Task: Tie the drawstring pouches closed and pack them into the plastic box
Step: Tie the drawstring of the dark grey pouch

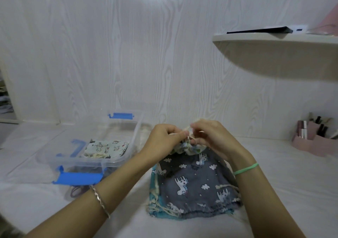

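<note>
- Left hand (164, 137) and right hand (210, 135) meet near the middle of the white surface (283, 173); fingers of both are curled and pinch the cream drawstring (188, 134).
- The drawstring rises from the gathered mouth of a light patterned pouch (185, 149), held just beneath the fingertips; its body is mostly hidden.
- A grey unicorn pouch (192, 181) lies flat under the forearms, on top of a teal pouch (155, 207); loose cords trail at their near edges.
- The clear plastic box (136, 131), with blue latches, stands open to the left, near the hands.
- One white printed pouch (108, 148) lies inside the box.
- A pink organiser (311, 142) stands at far right, below a wall shelf (274, 58).
</note>
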Demonstrator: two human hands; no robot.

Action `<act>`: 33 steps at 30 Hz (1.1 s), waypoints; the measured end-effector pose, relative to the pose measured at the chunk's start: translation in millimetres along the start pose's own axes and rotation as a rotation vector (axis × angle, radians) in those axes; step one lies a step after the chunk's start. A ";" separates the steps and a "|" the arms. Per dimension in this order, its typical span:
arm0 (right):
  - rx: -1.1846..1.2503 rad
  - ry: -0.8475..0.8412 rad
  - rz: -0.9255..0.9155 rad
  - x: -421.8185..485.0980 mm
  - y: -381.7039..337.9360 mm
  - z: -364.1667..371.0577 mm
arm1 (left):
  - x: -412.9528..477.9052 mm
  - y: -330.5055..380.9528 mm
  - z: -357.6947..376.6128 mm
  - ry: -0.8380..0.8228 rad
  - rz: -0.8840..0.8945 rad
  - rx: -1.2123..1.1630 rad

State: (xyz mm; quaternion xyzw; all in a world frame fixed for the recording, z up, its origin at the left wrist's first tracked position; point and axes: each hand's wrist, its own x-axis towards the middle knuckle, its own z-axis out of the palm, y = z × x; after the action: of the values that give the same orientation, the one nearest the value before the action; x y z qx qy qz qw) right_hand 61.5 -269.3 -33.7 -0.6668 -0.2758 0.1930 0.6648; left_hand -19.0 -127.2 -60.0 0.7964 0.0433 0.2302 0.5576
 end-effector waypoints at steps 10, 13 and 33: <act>-0.743 0.155 -0.422 -10.2 18.9 8.1 | 9.0 -4.4 -0.5 -0.108 -0.097 0.026; -0.739 0.174 -0.395 -10.4 18.8 5.3 | 7.7 -1.8 -4.3 -0.168 -0.013 0.153; -0.260 0.072 -0.290 -5.0 25.4 -9.4 | 9.6 5.7 -5.2 -0.074 0.135 0.349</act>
State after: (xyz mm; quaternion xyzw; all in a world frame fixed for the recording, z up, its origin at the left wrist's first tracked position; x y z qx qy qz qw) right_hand 66.4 -278.9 -59.1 -0.7067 -0.3676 0.0339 0.6036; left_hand -13.7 -121.7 -50.3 0.8900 0.0083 0.2267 0.3954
